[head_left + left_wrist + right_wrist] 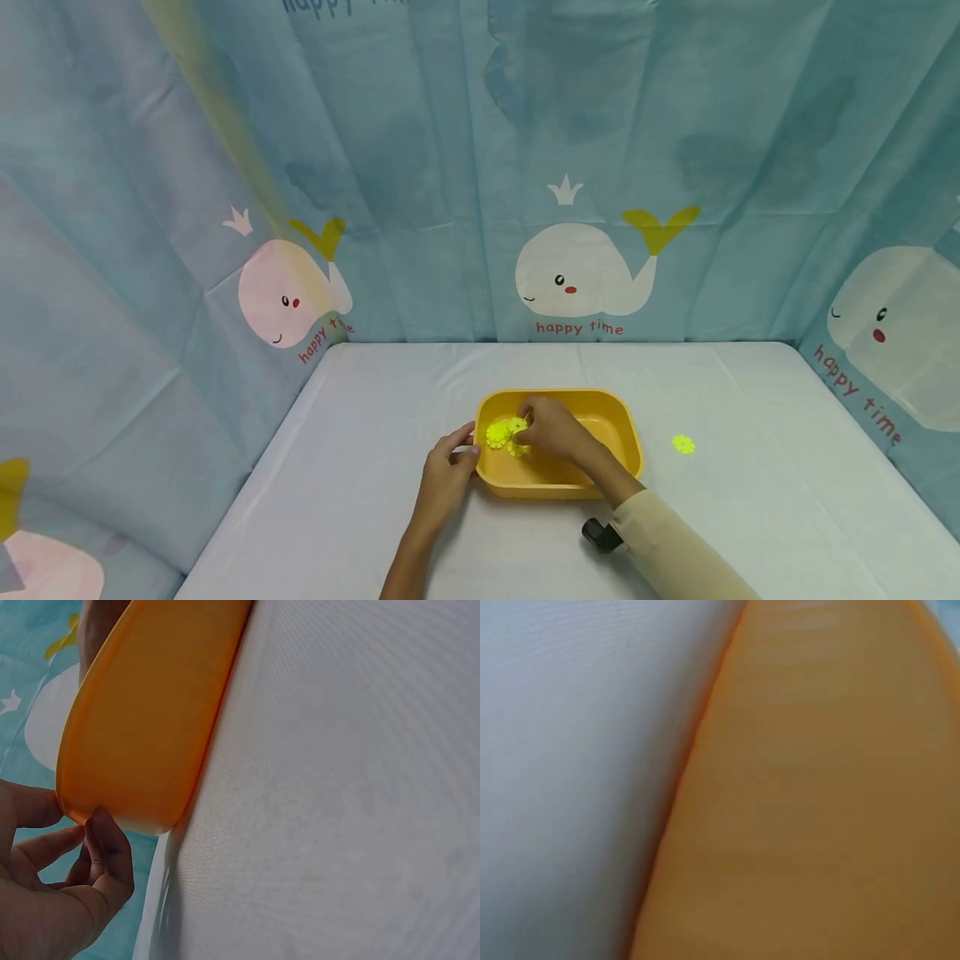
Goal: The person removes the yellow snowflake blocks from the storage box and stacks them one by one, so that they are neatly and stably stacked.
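Smooth plastic tray (pixel 558 492), matt tablecloth (pixel 360 433), creased cloth backdrop (pixel 420 167)

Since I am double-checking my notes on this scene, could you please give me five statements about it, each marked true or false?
1. The right hand reaches into the yellow tray. True.
2. The left hand is lifted clear of the tray. False: the left hand touches the outside of the tray at its left end.
3. One yellow-green piece lies on the table, right of the tray. True.
4. The pieces in the tray lie at its right end. False: the pieces lie towards its left end.
5. The table's covering is black. False: it is white.
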Demonstrator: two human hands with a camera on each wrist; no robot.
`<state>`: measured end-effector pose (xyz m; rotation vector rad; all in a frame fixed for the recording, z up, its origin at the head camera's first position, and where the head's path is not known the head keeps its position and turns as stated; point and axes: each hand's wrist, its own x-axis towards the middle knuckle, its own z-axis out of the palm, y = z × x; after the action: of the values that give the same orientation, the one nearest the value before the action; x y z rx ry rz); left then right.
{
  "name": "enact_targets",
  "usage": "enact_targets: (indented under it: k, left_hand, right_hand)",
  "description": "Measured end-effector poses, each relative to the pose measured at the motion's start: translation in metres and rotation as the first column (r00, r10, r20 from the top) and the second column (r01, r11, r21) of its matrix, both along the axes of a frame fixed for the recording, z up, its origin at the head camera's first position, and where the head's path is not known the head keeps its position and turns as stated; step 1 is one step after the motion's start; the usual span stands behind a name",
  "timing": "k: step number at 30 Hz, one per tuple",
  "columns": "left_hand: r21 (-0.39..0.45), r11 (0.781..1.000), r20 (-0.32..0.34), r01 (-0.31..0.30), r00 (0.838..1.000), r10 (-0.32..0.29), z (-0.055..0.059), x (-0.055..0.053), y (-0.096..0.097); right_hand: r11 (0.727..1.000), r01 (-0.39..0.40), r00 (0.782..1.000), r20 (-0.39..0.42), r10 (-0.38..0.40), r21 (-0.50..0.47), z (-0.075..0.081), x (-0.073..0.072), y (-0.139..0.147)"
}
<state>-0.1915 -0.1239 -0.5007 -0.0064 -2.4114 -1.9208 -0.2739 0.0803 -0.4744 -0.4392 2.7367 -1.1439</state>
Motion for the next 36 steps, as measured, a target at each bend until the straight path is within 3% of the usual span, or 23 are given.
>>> enact_targets:
  k: [7,15,23,36]
  left_hand:
    - [-0.021,1.000,0.002,-0.012,1.000,0.013,0.001,-0.001,0.002]
    - [-0.011,1.000,-0.011,-0.010,1.000,0.010,-0.001,-0.002,0.002]
    - [-0.025,1.000,-0.023,-0.019,1.000,0.019,-0.003,-0.003,0.000]
    - [-0.024,0.999,-0.015,-0.027,1.000,0.026,-0.002,-0.002,0.002]
  right_hand:
    - [0.996,0.009,1.000,-0.015,-0.010,-0.093,0.015,0.010,0.016]
    - [0.984,0.005,0.995,-0.093,-0.022,-0.177,0.036,0.025,0.046]
    - [0.989,0.028,0.974,-0.219,-0.059,-0.143,0.049,0.042,0.081]
    - [0.982,0.162,0.952,-0.246,-0.181,-0.096,0.046,0.060,0.136]
